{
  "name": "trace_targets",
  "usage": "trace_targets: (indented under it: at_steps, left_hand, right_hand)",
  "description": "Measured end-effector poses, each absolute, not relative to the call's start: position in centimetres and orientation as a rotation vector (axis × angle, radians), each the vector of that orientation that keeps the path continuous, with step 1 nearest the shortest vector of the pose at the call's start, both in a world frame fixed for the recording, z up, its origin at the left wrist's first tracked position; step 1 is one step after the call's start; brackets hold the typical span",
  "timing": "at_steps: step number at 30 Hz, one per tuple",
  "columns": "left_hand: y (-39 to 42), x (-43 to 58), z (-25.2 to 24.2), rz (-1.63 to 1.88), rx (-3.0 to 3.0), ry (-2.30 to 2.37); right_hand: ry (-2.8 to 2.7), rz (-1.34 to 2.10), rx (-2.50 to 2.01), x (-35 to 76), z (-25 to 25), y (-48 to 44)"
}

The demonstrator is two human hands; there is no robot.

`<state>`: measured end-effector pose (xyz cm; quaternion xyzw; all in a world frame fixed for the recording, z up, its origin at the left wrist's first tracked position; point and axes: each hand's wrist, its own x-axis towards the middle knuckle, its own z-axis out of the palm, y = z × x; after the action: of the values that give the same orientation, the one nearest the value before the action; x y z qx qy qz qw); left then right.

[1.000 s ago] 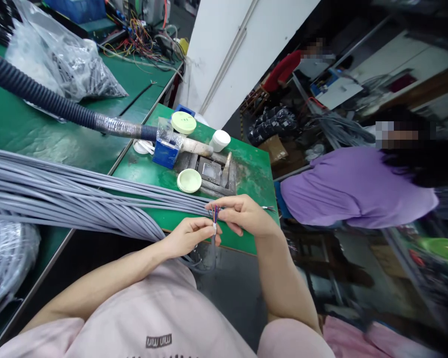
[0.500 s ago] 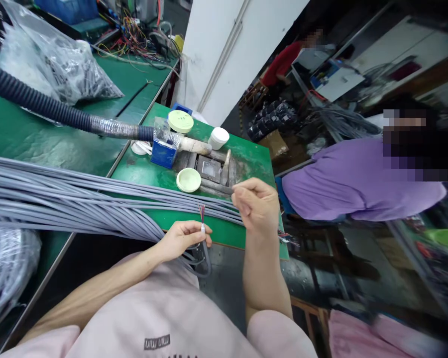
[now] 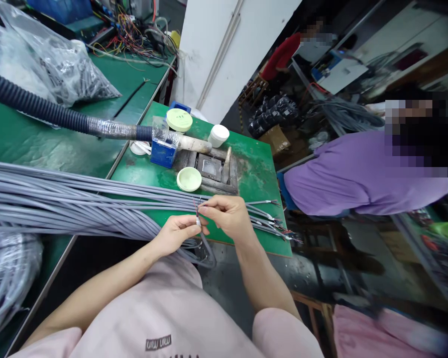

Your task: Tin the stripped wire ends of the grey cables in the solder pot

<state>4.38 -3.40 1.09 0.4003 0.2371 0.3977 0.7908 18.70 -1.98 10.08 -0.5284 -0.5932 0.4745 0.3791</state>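
My left hand (image 3: 181, 231) pinches a grey cable (image 3: 205, 243) near its stripped end, just below where the thin coloured wires (image 3: 196, 206) fan out. Closed at the fingertips, my right hand (image 3: 224, 214) grips those wires from the right side. Behind both hands a thick bundle of grey cables (image 3: 97, 194) runs across the green table (image 3: 261, 164), its stripped ends (image 3: 280, 226) lying to the right of my right wrist. The held cable loops down below my left hand.
A square metal solder pot (image 3: 211, 168) is set beyond the cables, with a pale green lid (image 3: 188, 179), a white jar (image 3: 219, 135) and a blue box (image 3: 163, 151) around it. A ribbed hose (image 3: 41, 104) reaches in from the left. A co-worker in purple (image 3: 358, 174) sits at right.
My right hand has come down and left from above the cable bundle and now grips the wires at the cable end. My left hand keeps its hold on the cable.
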Motion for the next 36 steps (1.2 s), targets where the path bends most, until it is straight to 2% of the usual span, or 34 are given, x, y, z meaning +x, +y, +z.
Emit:
trace_targets:
  at_steps: [4, 9, 15, 18, 25, 29, 36]
  left_hand:
    - [-3.0, 4.0, 0.8, 0.905, 0.653, 0.492]
    - [-2.3, 3.5, 1.7, 0.952, 0.422, 0.432]
    - [-1.9, 3.9, 2.7, 0.924, 0.409, 0.414]
    - [-2.2, 3.6, 3.3, 0.931, 0.696, 0.519]
    - [-2.2, 1.0, 3.0, 1.190, 1.922, 0.735]
    - [-2.0, 0.5, 1.8, 1.280, 2.093, 0.765]
    - [-2.1, 0.2, 0.5, 1.210, 2.091, 0.808]
  right_hand:
    - [-1.557, 0.851, -1.296, 19.2, 8.6, -2.5]
    - [-1.966, 0.356, -0.997, 20.8, 7.2, -2.8]
    - [-2.327, 0.018, -0.852, 20.8, 6.0, -3.1]
    - [-2.193, 0.025, -0.883, 21.3, 6.2, -2.5]
    - [-1.780, 0.128, -1.181, 23.0, 7.7, 0.9]
    - [-1.797, 0.183, -1.135, 22.4, 7.6, 3.0]
    - [-2.014, 0.149, -1.249, 21.2, 7.5, 5.0]
